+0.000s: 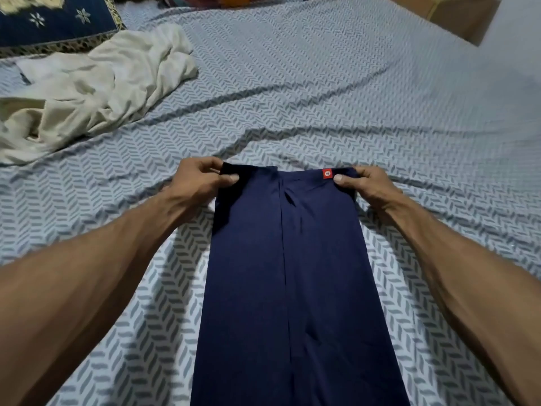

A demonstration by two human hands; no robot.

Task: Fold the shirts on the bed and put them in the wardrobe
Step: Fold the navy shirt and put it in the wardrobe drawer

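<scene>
A navy blue shirt (pixel 289 273) lies on the bed as a long narrow strip with both sides folded in, running from the bottom of the view up to the middle. A small red tag (pixel 327 173) sits at its far edge. My left hand (pixel 202 178) pinches the far left corner between thumb and fingers. At the far right corner, my right hand (pixel 366 186) pinches the cloth the same way. A crumpled white shirt (pixel 96 86) lies in a heap at the upper left.
The bed sheet (pixel 380 112) is pale blue with a grey leaf pattern and has loose wrinkles. A dark blue patterned pillow (pixel 52 22) lies at the top left corner. A brown cardboard box (pixel 456 16) stands past the bed's far right edge.
</scene>
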